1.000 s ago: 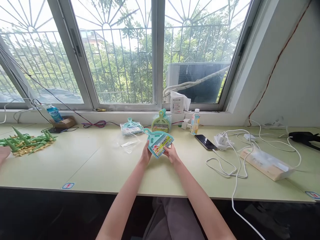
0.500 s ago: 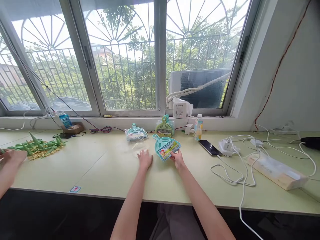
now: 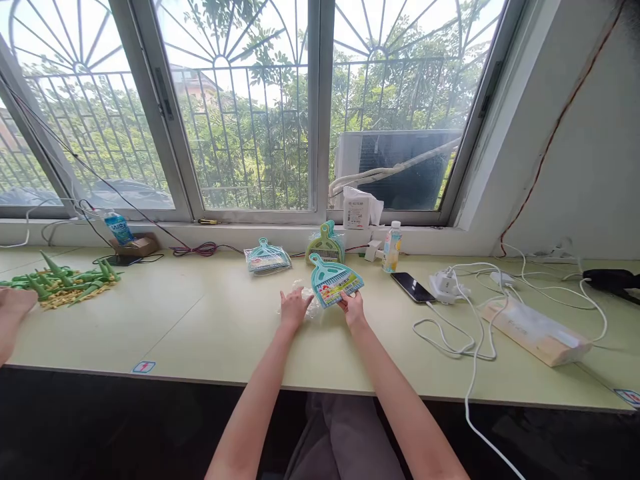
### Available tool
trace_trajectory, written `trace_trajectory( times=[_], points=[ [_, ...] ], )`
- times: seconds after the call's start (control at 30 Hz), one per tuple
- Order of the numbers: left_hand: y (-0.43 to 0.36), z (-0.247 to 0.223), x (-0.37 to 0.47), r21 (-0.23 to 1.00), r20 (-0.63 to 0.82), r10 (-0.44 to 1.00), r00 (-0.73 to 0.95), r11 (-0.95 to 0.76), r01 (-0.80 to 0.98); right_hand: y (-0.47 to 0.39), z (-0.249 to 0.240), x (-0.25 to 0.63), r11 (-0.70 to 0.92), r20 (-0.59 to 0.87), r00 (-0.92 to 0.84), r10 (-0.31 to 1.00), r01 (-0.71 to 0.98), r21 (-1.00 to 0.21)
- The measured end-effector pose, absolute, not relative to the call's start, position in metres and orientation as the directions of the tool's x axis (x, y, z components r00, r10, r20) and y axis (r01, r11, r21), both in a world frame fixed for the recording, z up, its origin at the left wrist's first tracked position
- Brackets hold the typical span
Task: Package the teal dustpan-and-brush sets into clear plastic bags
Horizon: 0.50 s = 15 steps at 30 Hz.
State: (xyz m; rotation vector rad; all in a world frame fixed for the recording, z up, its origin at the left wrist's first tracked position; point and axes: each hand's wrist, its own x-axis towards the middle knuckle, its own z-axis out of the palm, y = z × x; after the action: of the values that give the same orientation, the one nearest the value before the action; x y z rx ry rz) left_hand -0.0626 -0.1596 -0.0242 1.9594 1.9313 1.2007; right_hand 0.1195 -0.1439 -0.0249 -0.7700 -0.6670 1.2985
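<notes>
A teal dustpan-and-brush set (image 3: 332, 279) with a printed label is tilted above the table, and my right hand (image 3: 353, 309) grips its lower right corner. Crumpled clear plastic (image 3: 314, 308) lies behind and beside my left hand (image 3: 294, 309), whose fingers are on it, thumb and forefinger apart. A wrapped teal set (image 3: 267, 259) lies flat farther back. Several green and teal sets (image 3: 325, 247) lean upright near the window sill.
At the far left, another person's hand (image 3: 17, 310) is by a pile of green pods (image 3: 65, 283). To the right are a bottle (image 3: 393, 248), a phone (image 3: 413, 287), white cables, a power strip (image 3: 447, 285) and a long plastic-covered box (image 3: 537, 333). A tissue pack (image 3: 357, 210) stands behind.
The clear plastic has moved right and is bunched up beside the dustpan set. My left hand has shifted onto it. The set in my right hand is turned slightly more level. The view has shifted a little.
</notes>
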Motion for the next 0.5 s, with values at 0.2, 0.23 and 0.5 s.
trace_trajectory(
  times=[0.2, 0.23, 0.5],
  points=[
    [-0.1616, -0.022, -0.0646, 0.27, 0.511, 0.85, -0.125, -0.021, 0.963, -0.1464, -0.0214, 0.1213, 0.06, -0.013, 0.126, 0.992, -0.565, -0.823],
    [-0.1626, -0.0201, -0.0646, 0.229, 0.496, 0.857, -0.139, 0.025, 0.973, -0.1465, -0.0212, 0.1223, 0.054, -0.021, 0.126, 0.992, -0.565, -0.823],
    [-0.163, -0.0238, -0.0576, 0.16, 0.381, 0.921, -0.074, 0.013, 0.987, -0.1448, -0.0208, 0.1253, 0.038, -0.044, 0.125, 0.991, -0.586, -0.81]
  ],
)
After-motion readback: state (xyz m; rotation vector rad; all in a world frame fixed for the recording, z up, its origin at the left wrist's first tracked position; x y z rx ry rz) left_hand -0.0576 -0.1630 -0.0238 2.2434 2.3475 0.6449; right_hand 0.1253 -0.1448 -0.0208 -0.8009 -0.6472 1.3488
